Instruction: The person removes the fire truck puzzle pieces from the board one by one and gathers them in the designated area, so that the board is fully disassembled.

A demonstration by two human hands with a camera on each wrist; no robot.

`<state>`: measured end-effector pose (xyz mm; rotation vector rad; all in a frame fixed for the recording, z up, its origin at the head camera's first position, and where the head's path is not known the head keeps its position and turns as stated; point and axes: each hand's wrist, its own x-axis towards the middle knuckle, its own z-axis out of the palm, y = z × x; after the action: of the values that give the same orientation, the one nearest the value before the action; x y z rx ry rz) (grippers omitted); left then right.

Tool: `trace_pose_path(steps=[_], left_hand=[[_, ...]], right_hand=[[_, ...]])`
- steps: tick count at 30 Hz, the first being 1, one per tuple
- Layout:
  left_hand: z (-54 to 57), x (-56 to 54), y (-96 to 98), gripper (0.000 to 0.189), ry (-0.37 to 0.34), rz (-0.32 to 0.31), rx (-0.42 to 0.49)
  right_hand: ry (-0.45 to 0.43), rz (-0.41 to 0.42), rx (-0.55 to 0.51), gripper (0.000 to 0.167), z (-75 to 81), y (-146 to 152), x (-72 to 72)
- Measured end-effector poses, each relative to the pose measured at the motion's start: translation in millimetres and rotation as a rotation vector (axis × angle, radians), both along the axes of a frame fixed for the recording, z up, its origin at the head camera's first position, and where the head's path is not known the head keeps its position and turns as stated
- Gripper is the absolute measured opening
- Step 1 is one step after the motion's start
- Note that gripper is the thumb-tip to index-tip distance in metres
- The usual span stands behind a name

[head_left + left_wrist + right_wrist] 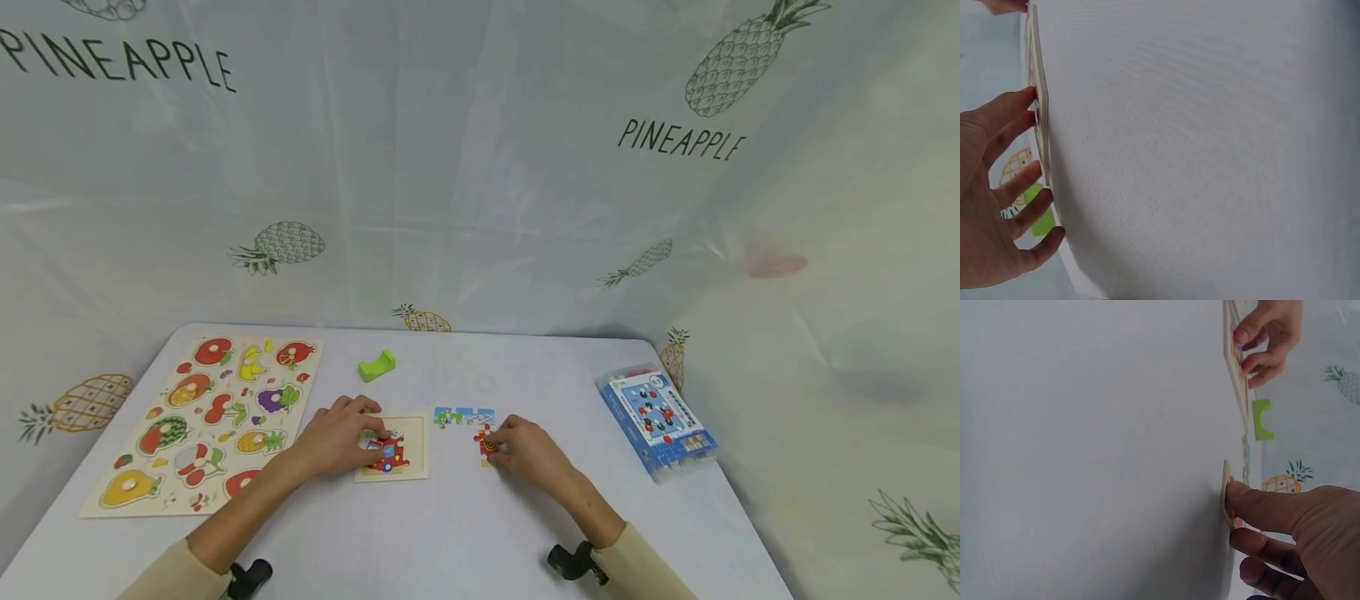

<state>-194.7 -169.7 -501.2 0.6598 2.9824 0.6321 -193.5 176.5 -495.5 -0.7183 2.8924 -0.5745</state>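
A square wooden puzzle board [418, 450] lies on the table, with red fire-truck puzzle pieces [392, 454] in it. My left hand [341, 437] reaches over its left part; the thumb and index finger pinch a red puzzle piece there, while the other fingers [1034, 212] spread past the board's far edge. Just right of the board, my right hand [531, 450] pinches a red and yellow puzzle piece [1225, 487] between thumb and fingers; it stands tilted close to the tabletop. Several blue and green puzzle pieces [463, 416] lie in a row between the hands' far sides.
A big fruit puzzle board [168, 471] covers the table's left side. At the back sits a lime-green notched block [377, 366]. A blue boxed set in clear plastic [658, 421] lies at the right edge. Behind hangs a pineapple-print curtain [450, 167].
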Motion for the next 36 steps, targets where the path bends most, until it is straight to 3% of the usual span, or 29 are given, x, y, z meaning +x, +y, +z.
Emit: trace_pose_path(steps=[13,25,36], left_hand=[[-3.0,0.0,0.6,0.017,-0.008,0.003,0.003],[-0.7,0.3,-0.8,0.016,0.0,0.002,0.01],[-2.4,1.8,0.9,0.015,0.002,0.011,0.012]], right_hand=[[-0.003,-0.015,0.086,0.037,1.0,-2.3,-3.6],[-0.029,-0.023,0.05,0.041,3.1,-2.7,-2.6],[-0.018,0.002,0.05,0.036,4.2,0.1,-4.0]])
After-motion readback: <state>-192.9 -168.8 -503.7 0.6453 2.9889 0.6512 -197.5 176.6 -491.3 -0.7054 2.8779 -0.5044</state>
